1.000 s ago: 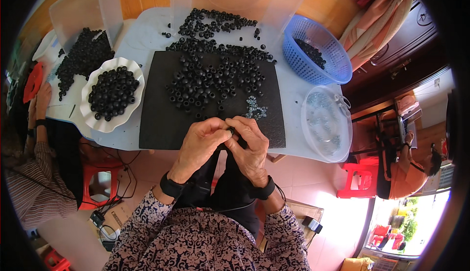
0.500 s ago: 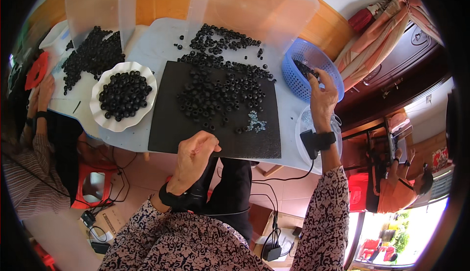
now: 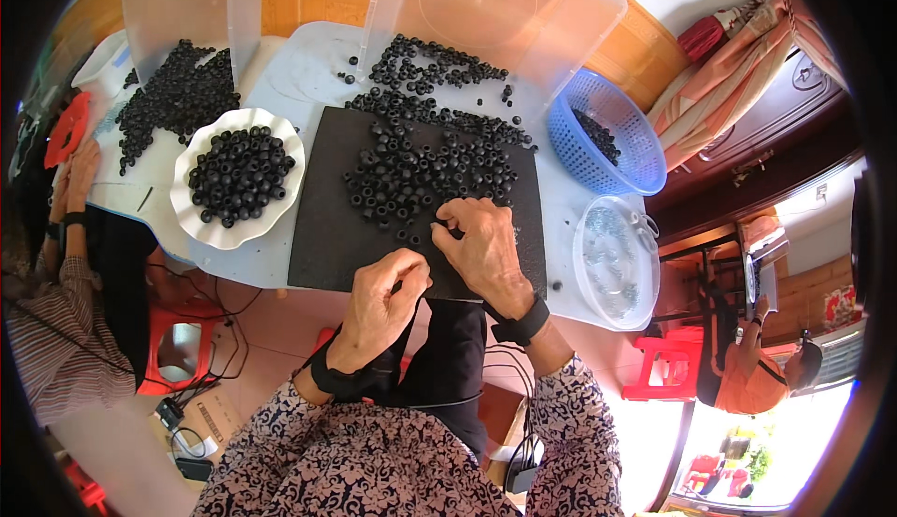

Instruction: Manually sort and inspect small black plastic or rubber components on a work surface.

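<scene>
My left hand (image 3: 388, 297) hovers at the near edge of the black mat (image 3: 322, 209), thumb and fingers pinched together; what they hold, if anything, is hidden. My right hand (image 3: 483, 248) is over the mat's near right part, fingers curled down beside the loose black beads (image 3: 420, 167). Its fingertips are close together, and I cannot make out what is between them. The beads are round with holes and spread over the mat's middle and far edge. To the left, a white scalloped plate (image 3: 291, 190) carries a heap of similar beads.
A blue perforated basket (image 3: 645, 167) with black beads stands at the right, beyond a clear tub (image 3: 581, 269) of small transparent bits. One bead (image 3: 557, 285) lies near the tub. Clear plastic bins (image 3: 505, 3) stand at the back. Another person's hand (image 3: 82, 167) is at far left.
My right hand has come from the blue basket leftward and nearer, down onto the mat. It now covers the spot where small pale bits lay. My left hand has barely moved.
</scene>
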